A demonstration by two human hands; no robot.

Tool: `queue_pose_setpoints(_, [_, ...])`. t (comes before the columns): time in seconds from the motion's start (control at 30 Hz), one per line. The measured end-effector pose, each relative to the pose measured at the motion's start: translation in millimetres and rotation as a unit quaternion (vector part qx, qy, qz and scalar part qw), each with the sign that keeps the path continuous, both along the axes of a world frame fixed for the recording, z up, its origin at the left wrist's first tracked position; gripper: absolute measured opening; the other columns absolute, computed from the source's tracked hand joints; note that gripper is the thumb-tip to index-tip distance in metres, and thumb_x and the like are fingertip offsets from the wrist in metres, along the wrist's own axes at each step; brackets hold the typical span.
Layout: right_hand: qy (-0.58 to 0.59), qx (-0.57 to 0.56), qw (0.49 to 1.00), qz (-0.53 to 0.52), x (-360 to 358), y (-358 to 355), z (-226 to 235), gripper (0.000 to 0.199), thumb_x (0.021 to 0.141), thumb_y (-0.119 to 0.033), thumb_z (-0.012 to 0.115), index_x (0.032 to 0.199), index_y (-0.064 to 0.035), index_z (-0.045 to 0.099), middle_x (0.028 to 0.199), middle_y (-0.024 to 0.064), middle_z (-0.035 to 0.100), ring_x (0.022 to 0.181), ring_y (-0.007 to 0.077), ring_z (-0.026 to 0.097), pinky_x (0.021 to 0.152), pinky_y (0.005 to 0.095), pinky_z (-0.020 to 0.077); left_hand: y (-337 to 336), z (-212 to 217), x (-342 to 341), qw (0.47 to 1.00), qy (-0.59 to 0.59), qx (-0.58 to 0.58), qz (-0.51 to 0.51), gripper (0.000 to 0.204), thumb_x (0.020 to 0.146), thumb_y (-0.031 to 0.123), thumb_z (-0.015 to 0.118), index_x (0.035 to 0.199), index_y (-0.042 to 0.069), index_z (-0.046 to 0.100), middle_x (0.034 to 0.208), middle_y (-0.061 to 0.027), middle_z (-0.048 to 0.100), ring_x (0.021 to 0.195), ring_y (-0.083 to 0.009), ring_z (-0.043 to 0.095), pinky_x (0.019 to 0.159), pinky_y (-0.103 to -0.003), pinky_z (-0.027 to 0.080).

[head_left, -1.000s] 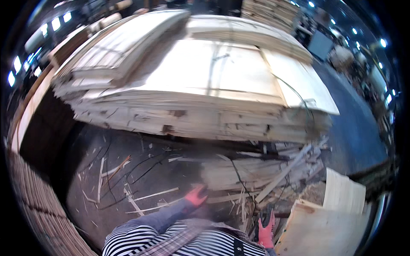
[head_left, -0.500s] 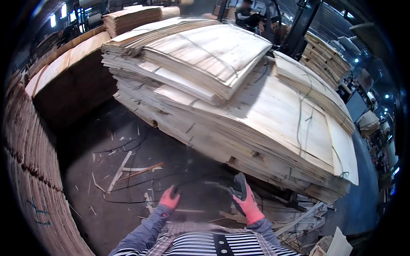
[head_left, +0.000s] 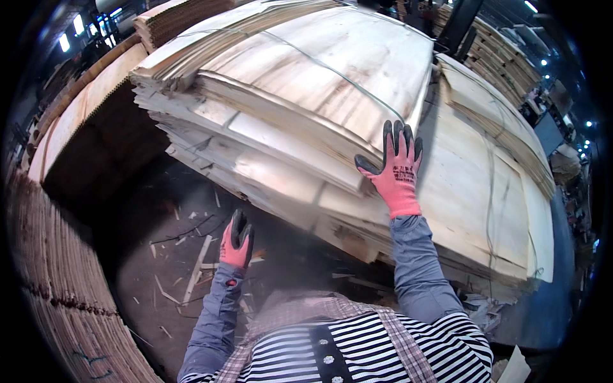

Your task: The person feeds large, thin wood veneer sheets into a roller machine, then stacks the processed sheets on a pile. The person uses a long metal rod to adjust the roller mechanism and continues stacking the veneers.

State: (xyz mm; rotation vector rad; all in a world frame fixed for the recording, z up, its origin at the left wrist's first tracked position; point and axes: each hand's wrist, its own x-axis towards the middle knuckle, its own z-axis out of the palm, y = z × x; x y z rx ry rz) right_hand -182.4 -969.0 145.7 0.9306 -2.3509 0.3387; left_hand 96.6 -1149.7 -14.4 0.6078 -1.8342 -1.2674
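My right hand (head_left: 397,169), in a red glove with black fingertips, is spread open at the near right corner of an upper bundle of pale wood veneer sheets (head_left: 325,70). Its fingers lie at the top edge, beside a thin green strap (head_left: 361,89) drawn across the sheets. This bundle rests on a larger stack of veneer sheets (head_left: 268,172) with ragged edges. My left hand (head_left: 237,242), gloved alike, is held over the floor, short of the stack. Its fingers point up, apart from the thumb, and it holds nothing.
Another strapped veneer bundle (head_left: 504,121) lies on the stack's right part. Piled sheets (head_left: 60,255) stand along the left, with a further pile (head_left: 96,108) behind them. Wood scraps (head_left: 198,268) litter the dark floor (head_left: 159,217). More stacked wood (head_left: 504,60) stands at the far right.
I have come closer to the stack. My right hand has risen from low in front of me to the upper bundle's corner. My left hand has moved up and slightly left.
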Motion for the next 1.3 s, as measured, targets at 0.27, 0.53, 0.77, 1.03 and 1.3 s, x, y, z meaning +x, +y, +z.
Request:
queue_pose_setpoints(0.27, [-0.075, 0.022, 0.997, -0.006, -21, -18, -20, 0.072, 0.052, -0.038, 0.073, 0.112, -0.0048, 0.05, 0.119, 0.0174, 0.042, 0.11, 0.0375, 0.037, 0.094, 0.0482, 0.0275, -160, 150, -145, 0.871, -0.126, -0.474, 0.013, 0.075, 0.062, 0.034, 0.068, 0.12, -0.002, 0.038, 0.119, -0.0197, 0.04, 0.11, -0.0353, 0.037, 0.096, -0.045, 0.026])
queue_pose_setpoints(0.53, [0.058, 0.08, 0.994, 0.041, -42, -1, -32, 0.071, 0.063, -0.054, 0.062, 0.109, -0.0022, 0.045, 0.113, 0.0236, 0.046, 0.099, 0.0447, 0.046, 0.082, 0.0551, 0.0361, -260, 181, -248, 0.74, -0.126, -0.621, -0.227, 0.073, 0.037, 0.035, 0.067, 0.104, 0.01, 0.054, 0.117, -0.0173, 0.042, 0.109, -0.0347, 0.039, 0.094, -0.048, 0.031])
queue_pose_setpoints(0.77, [0.099, 0.208, 0.973, 0.011, -67, 46, 19, 0.08, 0.064, -0.052, 0.063, 0.121, -0.0054, 0.036, 0.119, 0.021, 0.043, 0.104, 0.0415, 0.044, 0.086, 0.0518, 0.0355, -242, 174, -257, 0.806, -0.04, -0.548, -0.22, 0.05, 0.057, 0.023, 0.052, 0.102, 0.001, 0.053, 0.105, -0.0196, 0.047, 0.098, -0.0323, 0.048, 0.09, -0.044, 0.036])
queue_pose_setpoints(1.03, [-0.136, 0.097, 0.963, -0.211, -72, 64, -28, 0.083, 0.064, -0.035, 0.067, 0.13, -0.0059, 0.026, 0.13, 0.019, 0.031, 0.12, 0.0349, 0.028, 0.1, 0.0384, 0.0235, -236, 183, -260, 0.84, 0.119, -0.398, -0.35, 0.054, 0.06, 0.033, 0.062, 0.099, -0.003, 0.051, 0.107, -0.0199, 0.045, 0.1, -0.0352, 0.043, 0.09, -0.045, 0.034])
queue_pose_setpoints(1.3, [-0.587, -0.519, 0.621, 0.013, -79, 54, 12, 0.069, 0.075, -0.038, 0.054, 0.128, -0.0038, 0.024, 0.121, 0.0088, 0.032, 0.107, 0.0158, 0.03, 0.087, 0.0285, 0.0263, -403, 179, -281, 0.812, -0.551, -0.192, -0.027, 0.082, 0.072, 0.063, 0.039, 0.134, 0.016, 0.015, 0.133, -0.0208, 0.024, 0.12, -0.034, 0.03, 0.098, -0.039, 0.027])
